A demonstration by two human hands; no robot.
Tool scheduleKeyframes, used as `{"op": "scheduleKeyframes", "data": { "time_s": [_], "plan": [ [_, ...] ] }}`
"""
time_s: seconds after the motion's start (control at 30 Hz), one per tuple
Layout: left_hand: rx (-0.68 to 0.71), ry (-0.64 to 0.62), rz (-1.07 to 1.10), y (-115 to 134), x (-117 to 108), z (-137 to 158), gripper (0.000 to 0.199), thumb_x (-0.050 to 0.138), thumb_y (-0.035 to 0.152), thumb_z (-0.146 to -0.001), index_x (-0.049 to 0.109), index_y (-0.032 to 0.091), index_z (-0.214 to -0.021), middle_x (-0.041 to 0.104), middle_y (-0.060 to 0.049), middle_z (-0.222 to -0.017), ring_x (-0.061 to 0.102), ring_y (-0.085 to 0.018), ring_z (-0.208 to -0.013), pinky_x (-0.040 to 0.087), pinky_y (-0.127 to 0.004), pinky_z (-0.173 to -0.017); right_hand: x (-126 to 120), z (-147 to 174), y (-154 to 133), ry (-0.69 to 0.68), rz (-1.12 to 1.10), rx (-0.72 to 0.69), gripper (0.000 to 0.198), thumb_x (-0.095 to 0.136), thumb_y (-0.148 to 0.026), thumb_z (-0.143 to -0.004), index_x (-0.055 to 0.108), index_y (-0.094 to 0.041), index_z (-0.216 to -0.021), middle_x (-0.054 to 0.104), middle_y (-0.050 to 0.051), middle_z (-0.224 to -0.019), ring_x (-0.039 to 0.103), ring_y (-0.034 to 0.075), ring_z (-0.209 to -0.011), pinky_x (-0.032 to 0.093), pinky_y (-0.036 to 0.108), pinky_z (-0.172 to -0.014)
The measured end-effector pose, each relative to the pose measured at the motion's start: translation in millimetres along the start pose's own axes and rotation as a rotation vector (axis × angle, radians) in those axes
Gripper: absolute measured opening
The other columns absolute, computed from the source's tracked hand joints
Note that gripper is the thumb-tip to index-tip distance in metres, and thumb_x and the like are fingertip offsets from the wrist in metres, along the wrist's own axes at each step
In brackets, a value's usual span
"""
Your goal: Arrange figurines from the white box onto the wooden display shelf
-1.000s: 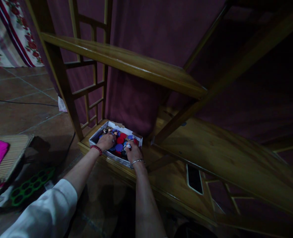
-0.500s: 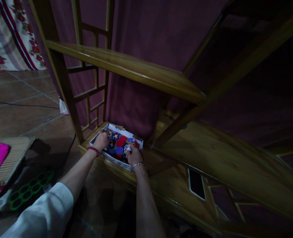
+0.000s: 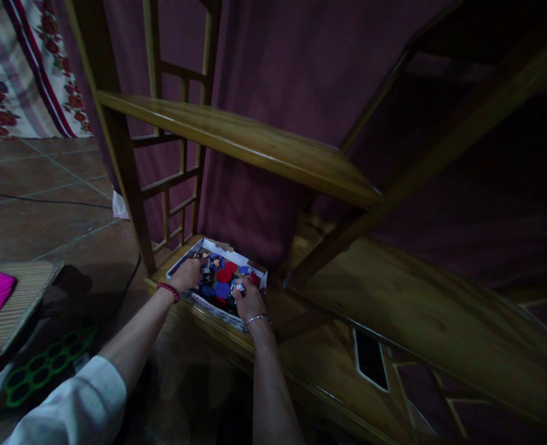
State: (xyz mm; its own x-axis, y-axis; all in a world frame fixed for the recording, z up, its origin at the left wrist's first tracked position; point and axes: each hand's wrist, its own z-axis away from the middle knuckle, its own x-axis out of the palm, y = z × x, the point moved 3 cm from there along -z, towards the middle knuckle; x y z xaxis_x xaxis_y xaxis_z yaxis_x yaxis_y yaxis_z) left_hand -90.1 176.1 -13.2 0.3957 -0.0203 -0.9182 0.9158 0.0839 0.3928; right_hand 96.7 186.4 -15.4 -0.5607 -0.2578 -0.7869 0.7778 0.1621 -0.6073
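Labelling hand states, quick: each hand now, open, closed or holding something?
Left hand: reaching into the white box; grip can't be told.
Right hand: at a small pale figure, possibly pinching it; can't be sure.

Open front way into the box, shelf overhead, lattice at left, curtain behind.

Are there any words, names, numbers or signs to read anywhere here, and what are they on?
None can be read.
Open white cardboard box: printed marks on its front side, too small and blurred to read.
Small white thing at the foot of the purple curtain: faint marks, too blurred to tell if they are letters.
Flat phone-like slab with a black face and pale rim: no writing shows.
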Motion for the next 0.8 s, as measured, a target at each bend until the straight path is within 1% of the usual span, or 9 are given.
{"op": "scheduleKeyframes", "data": {
  "time_s": [0.1, 0.27, 0.4, 0.5, 0.6, 0.7, 0.8],
  "plan": [
    [-0.003, -0.027, 0.033, 2, -1, 1, 0.036, 0.041, 0.010, -0.074, 0.058, 0.017, -0.105, 0.064, -0.007, -0.099, 0.058, -0.016, -0.093, 0.042, -0.023, -0.081, 0, 0, 0, -0.005, -0.004, 0.001, 0.023, 0.047, -0.021, -0.074, 0.056, -0.022, -0.095, 0.062, 0.002, -0.089, 0.058, 0.013, -0.079, 0.042, 0.019, -0.068],
    [0.010, -0.109, 0.107, 10, -5, 3, 0.039, 0.041, 0.010, -0.075, 0.056, 0.019, -0.110, 0.066, -0.003, -0.094, 0.059, -0.014, -0.090, 0.043, -0.021, -0.079, -2, 1, -3, 0.007, 0.002, -0.027, 0.023, 0.046, -0.020, -0.075, 0.056, -0.021, -0.096, 0.062, 0.004, -0.091, 0.058, 0.013, -0.080, 0.042, 0.021, -0.070],
    [-0.004, -0.050, 0.029, 4, -6, 3, 0.039, 0.040, 0.007, -0.073, 0.058, 0.020, -0.106, 0.065, -0.005, -0.097, 0.058, -0.015, -0.094, 0.042, -0.023, -0.082, -2, 2, -8, 0.006, 0.043, -0.017, 0.022, 0.046, -0.020, -0.075, 0.056, -0.021, -0.095, 0.063, 0.004, -0.090, 0.058, 0.014, -0.079, 0.041, 0.022, -0.069],
    [-0.075, -0.017, -0.063, -6, -6, 4, 0.035, 0.039, 0.013, -0.076, 0.059, 0.021, -0.103, 0.065, -0.008, -0.096, 0.059, -0.019, -0.093, 0.044, -0.028, -0.079, -2, 3, -11, -0.002, 0.076, 0.002, 0.023, 0.046, -0.021, -0.076, 0.056, -0.021, -0.096, 0.064, 0.004, -0.088, 0.059, 0.015, -0.079, 0.041, 0.023, -0.069],
    [-0.130, -0.093, -0.129, -11, -2, 6, 0.035, 0.039, 0.017, -0.077, 0.056, 0.022, -0.107, 0.063, -0.011, -0.100, 0.058, -0.022, -0.094, 0.045, -0.033, -0.077, -1, 2, -17, 0.007, 0.105, -0.003, 0.023, 0.047, -0.021, -0.076, 0.057, -0.022, -0.097, 0.064, 0.004, -0.090, 0.059, 0.016, -0.081, 0.040, 0.024, -0.073],
    [-0.089, -0.177, -0.144, -8, 3, 8, 0.033, 0.043, 0.021, -0.075, 0.055, 0.023, -0.106, 0.061, -0.010, -0.104, 0.058, -0.023, -0.095, 0.045, -0.034, -0.077, 0, 0, -24, 0.009, 0.128, 0.001, 0.023, 0.048, -0.021, -0.076, 0.057, -0.022, -0.097, 0.064, 0.004, -0.093, 0.059, 0.015, -0.082, 0.039, 0.023, -0.071],
    [-0.064, -0.187, -0.149, -6, 6, 10, 0.035, 0.045, 0.023, -0.074, 0.053, 0.024, -0.107, 0.058, -0.010, -0.110, 0.059, -0.024, -0.092, 0.046, -0.035, -0.075, 1, -2, -32, 0.027, 0.147, 0.006, 0.022, 0.048, -0.021, -0.076, 0.058, -0.023, -0.095, 0.064, 0.004, -0.093, 0.059, 0.015, -0.083, 0.039, 0.022, -0.069]
  ]
}}
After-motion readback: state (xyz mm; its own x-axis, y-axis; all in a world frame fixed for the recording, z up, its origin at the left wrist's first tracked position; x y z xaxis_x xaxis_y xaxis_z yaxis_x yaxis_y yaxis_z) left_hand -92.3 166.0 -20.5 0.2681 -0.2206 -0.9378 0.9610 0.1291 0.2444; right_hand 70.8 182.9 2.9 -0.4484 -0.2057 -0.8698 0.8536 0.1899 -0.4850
